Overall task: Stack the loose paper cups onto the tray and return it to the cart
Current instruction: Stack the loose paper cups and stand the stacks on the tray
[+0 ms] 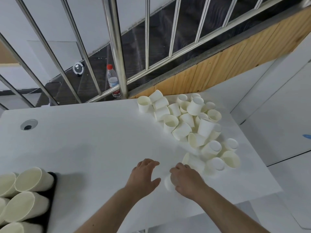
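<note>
From the head camera I see my right hand [186,179] curled over a single paper cup [168,182] lying on its side on the white table [84,140], fingers wrapped round it. My left hand [144,175] sits just beside it, fingers spread and relaxed, holding nothing. The loose cups [190,125] lie in a jumbled heap toward the table's far right (some upright, most tipped over). At the near left, the black tray [51,199] carries stacked cups [28,195] laid on their sides. Beyond the table a steel railing [116,47] stands, with a plastic bottle [113,80] behind it.
</note>
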